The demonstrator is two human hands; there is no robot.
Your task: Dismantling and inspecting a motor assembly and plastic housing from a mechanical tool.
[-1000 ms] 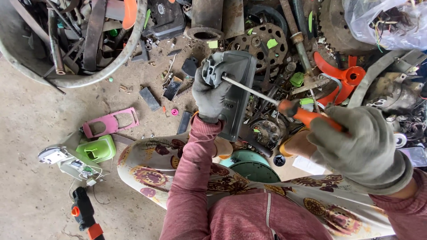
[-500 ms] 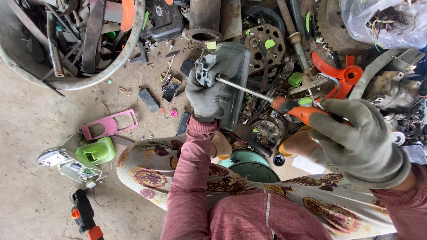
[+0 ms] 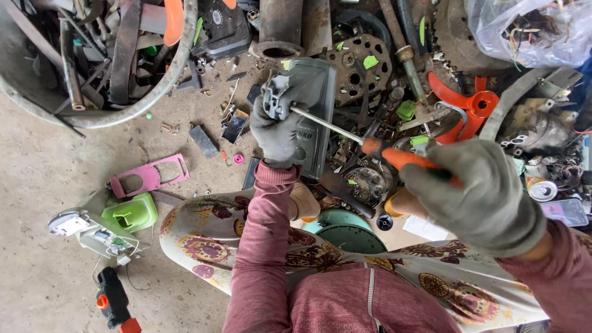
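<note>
Right now my left hand point(image 3: 277, 132) grips the grey plastic housing point(image 3: 308, 105), while my right hand point(image 3: 481, 197) clutches the orange-handled screwdriver point(image 3: 370, 143), tip touching it

- I saw bare concrete floor point(image 3: 49, 160) open to my left.
- Ahead, scrap crowded everything: a metal basin point(image 3: 123, 111), perforated sprocket point(image 3: 364, 61) and red fan blade point(image 3: 468, 102).
- Pink frame point(image 3: 148, 176) and green casing point(image 3: 129, 213) lay near my left knee.

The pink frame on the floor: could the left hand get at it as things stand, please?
Probably not right away. The left hand is gripping the grey part that the screwdriver is working on. The pink frame lies uncovered on the floor to its left, so the path looks free once the hand lets go.
</note>
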